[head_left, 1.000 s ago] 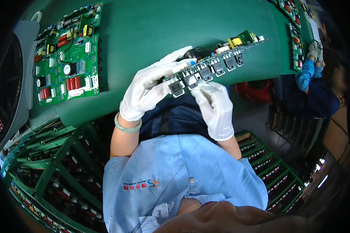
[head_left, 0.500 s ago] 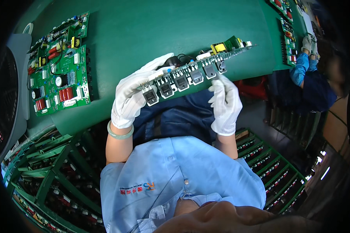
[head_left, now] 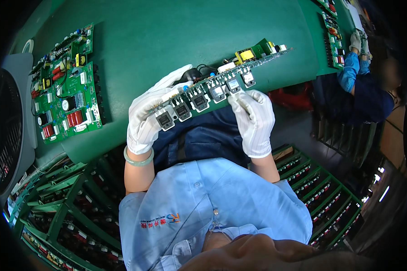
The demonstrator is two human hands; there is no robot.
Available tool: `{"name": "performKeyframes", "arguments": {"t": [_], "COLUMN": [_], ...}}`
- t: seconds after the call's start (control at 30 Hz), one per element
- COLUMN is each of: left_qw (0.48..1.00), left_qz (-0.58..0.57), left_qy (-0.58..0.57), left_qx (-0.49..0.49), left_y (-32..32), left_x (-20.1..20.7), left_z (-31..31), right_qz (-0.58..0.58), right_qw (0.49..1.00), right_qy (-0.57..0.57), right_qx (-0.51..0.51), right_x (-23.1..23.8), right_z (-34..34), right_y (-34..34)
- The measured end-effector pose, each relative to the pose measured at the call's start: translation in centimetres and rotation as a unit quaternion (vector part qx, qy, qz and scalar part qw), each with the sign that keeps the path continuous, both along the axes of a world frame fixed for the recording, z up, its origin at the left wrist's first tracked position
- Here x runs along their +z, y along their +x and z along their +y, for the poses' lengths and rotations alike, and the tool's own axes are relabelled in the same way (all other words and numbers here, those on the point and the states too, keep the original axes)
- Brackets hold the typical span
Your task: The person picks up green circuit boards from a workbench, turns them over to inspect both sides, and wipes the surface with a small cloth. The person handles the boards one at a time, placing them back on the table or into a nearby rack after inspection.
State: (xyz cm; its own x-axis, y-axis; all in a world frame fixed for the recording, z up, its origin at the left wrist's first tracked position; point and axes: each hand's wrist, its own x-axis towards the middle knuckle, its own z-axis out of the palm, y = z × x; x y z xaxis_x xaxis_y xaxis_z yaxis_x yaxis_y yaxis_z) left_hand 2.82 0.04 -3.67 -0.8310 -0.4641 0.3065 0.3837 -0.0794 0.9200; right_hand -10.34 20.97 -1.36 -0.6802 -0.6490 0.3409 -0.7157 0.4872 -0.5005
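A green circuit board (head_left: pixel 257 62) is held up edge-on above my lap, tilted so its right end is higher. My left hand (head_left: pixel 142 117), in a white glove, grips its left end, with some fingers behind it. Along the near edge hangs a row of dark rectangular parts with metal faces (head_left: pixel 199 102). At one of the parts toward the right, my gloved right hand (head_left: pixel 256 122) has its thumb and fingertips pinched together. Whatever lies between those fingertips is hidden. A yellow transformer (head_left: pixel 245 55) and black wires show on the board's far side.
More populated circuit boards (head_left: pixel 79 113) lie left on the green table (head_left: pixel 167 31), beside a grey fan (head_left: pixel 13 122). Green racks (head_left: pixel 61 203) holding boards stand at lower left and lower right. At far right a co-worker's gloved hands (head_left: pixel 356 41) are near other boards.
The board has shifted left and slightly down in the picture. My right hand has moved left along its row of parts, and its fingertips have drawn closer together.
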Motion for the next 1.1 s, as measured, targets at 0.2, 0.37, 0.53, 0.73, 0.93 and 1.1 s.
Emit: {"name": "performKeyframes", "arguments": {"t": [0.2,0.37,0.53,0.73,0.93,1.1], "left_qw": [1.000,1.000,1.000,1.000,0.999,1.000], "left_qz": [-0.009,-0.020,-0.002,-0.015,-0.024,-0.017], "left_qy": [0.008,-0.019,0.020,-0.005,0.021,0.001], "left_qx": [0.001,-0.012,0.000,0.005,0.004,0.002], "left_y": [0.1,0.2,0.0,-0.1,0.1,0.1], "left_x": [0.2,0.0,0.3,0.4,0.3,0.1], "left_z": [0.1,-0.2,0.0,0.1,0.2,0.0], "right_qz": [-0.006,-0.013,-0.011,-0.288,-0.238,-0.240], "right_qw": [1.000,0.999,0.998,0.946,0.968,0.969], "right_qy": [-0.007,-0.012,-0.038,-0.111,-0.043,-0.048], "right_qx": [-0.003,0.029,-0.045,-0.104,-0.062,-0.029], "right_x": [-0.3,-0.2,-0.4,0.2,0.2,-0.1], "right_z": [0.1,0.0,0.8,0.7,0.5,0.4], "right_y": [0.0,0.3,-1.8,-0.2,0.1,0.5]}}
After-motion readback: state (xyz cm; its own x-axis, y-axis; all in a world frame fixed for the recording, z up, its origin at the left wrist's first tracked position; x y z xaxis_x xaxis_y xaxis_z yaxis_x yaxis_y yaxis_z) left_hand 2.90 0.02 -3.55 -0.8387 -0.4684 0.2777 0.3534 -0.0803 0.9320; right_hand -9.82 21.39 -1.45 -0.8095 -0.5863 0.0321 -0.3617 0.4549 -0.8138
